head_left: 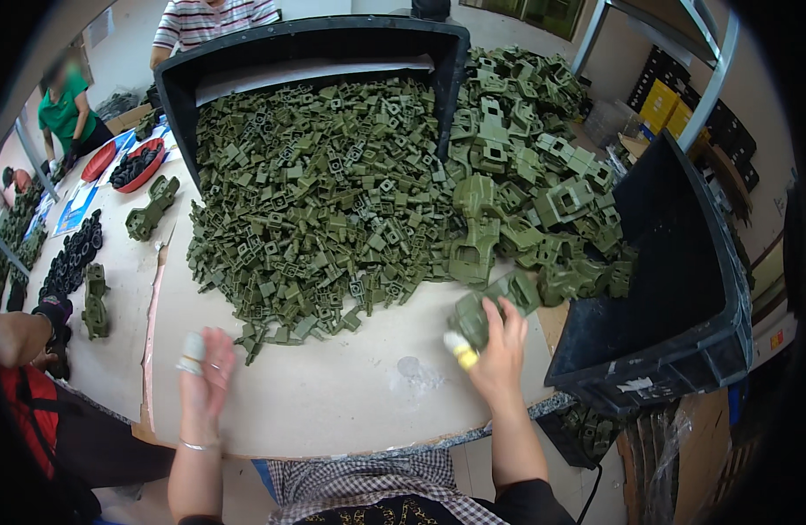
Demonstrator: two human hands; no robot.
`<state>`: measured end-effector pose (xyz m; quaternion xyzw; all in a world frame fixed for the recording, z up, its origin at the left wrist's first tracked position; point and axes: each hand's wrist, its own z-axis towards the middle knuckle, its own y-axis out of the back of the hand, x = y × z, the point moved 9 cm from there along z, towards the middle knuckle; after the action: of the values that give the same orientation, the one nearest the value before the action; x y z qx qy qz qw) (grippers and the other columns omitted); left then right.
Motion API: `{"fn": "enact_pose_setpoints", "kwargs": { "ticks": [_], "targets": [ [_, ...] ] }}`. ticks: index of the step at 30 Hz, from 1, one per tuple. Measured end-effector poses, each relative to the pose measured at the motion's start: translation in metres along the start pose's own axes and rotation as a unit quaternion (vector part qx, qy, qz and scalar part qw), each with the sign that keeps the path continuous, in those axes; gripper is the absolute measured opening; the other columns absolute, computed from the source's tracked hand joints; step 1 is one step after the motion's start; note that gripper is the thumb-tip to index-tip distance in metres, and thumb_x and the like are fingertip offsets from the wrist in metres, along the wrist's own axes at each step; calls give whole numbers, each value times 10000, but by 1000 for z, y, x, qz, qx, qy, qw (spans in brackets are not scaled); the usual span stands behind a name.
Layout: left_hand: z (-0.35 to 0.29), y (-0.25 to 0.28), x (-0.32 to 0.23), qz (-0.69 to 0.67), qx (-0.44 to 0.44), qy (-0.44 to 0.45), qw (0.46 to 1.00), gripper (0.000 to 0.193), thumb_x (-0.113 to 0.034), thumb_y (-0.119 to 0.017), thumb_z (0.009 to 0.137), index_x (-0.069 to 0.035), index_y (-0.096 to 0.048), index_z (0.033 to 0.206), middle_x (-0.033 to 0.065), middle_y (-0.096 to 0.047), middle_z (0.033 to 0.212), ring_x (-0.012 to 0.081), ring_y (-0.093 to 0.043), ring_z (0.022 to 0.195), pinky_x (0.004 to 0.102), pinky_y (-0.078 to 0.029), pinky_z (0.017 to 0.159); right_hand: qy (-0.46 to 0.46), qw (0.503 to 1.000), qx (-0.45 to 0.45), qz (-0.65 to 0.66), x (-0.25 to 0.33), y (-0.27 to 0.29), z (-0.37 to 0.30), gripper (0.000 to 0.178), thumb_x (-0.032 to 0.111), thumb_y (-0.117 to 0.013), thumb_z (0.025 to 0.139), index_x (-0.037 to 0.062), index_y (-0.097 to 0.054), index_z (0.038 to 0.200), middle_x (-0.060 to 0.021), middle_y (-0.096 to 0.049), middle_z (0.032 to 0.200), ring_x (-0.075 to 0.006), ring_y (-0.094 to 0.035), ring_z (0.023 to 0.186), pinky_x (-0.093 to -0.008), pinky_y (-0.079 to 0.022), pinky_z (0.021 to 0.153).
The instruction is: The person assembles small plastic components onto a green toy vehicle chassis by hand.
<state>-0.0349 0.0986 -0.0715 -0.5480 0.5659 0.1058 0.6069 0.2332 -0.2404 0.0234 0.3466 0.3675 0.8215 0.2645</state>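
My right hand [499, 354] grips a large olive-green moulded plastic shell [469, 317], with a white and yellow wrap on the thumb. The shell sits just above the table beside the heap of large shells [486, 219]. My left hand [212, 363] is held over the table's near left part, slightly blurred, fingers apart and nothing in it. White covers one of its digits. Beyond it lies a big pile of small olive-green plastic parts [315, 201], spilling from a black crate [311, 35] tipped on its side.
A black crate [648, 289] stands at the table's right edge. On the left are red bowls [139, 166] with black parts, a row of black rings [73, 254] and two loose green shells. Other people are at the left and far side. A metal rack [713, 79] rises at right.
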Motion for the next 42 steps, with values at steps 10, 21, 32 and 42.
{"fn": "enact_pose_setpoints", "kwargs": {
  "ticks": [10, 21, 32, 42],
  "targets": [
    [-73, -111, 96, 20, 216, 252, 943, 585, -450, -517, 852, -70, -405, 1282, 131, -482, 1248, 257, -499, 1117, 430, -410, 942, 477, 761, 334, 286, 174, -12, -114, 580, 226, -720, 689, 73, -505, 1205, -212, -347, 1325, -354, -347, 1229, -416, -361, 974],
    [-120, -142, 65, 183, 326, -79, 924, 744, -85, -680, 752, -6, -240, 1347, 120, -431, 1265, 178, -474, 1125, 303, -383, 945, -62, 736, 270, 618, 121, -55, -76, 636, 107, -670, 758, -42, -323, 1269, -154, -530, 1162, -245, -563, 1010, -327, -433, 877],
    [-106, -102, 72, -84, 241, -1, 967, 513, -169, -603, 826, -15, -373, 1257, 111, -495, 1178, 192, -539, 1030, 323, -451, 880, -99, 768, 280, 567, 97, -37, -49, 574, 65, -678, 742, -22, -381, 1226, -158, -537, 1034, -266, -586, 897, -328, -478, 776],
    [-74, -29, 77, -40, 134, 154, 978, 502, -447, -428, 893, -19, -483, 1151, 122, -594, 1034, 191, -611, 803, 332, -524, 717, 225, 960, 140, 94, 119, -39, 27, 484, 0, -583, 701, 17, -477, 1173, -174, -490, 1069, -334, -459, 1007, -375, -418, 832]
  ]
}}
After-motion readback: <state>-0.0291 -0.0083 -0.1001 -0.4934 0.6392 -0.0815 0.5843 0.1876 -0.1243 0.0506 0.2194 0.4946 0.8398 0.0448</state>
